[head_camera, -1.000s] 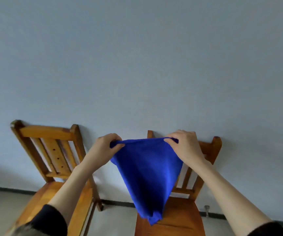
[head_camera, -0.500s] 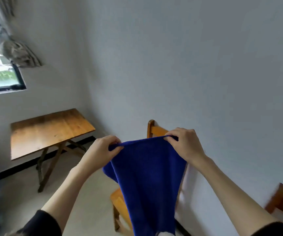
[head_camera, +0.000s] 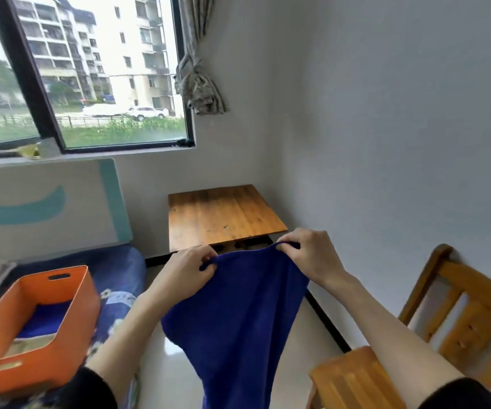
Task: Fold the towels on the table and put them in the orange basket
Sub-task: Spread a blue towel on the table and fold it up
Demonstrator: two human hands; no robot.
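Nearby, orange basket (head_camera: 36,326) sits beside wooden table (head_camera: 223,215).

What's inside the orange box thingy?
Inside the orange basket lies a dark blue cloth, apparently a folded towel, with something pale at its near end. The near wall hides the rest of the bottom.

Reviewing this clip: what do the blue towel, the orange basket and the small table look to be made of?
Blue towel: soft matte cloth, probably microfibre or terry; it hangs limp in folds. Orange basket: thin stiff walls, smooth and matte, with a cut-out handle slot; plastic or coated board, hard to tell. Small table: wood planks with visible grain and a slight varnished sheen.
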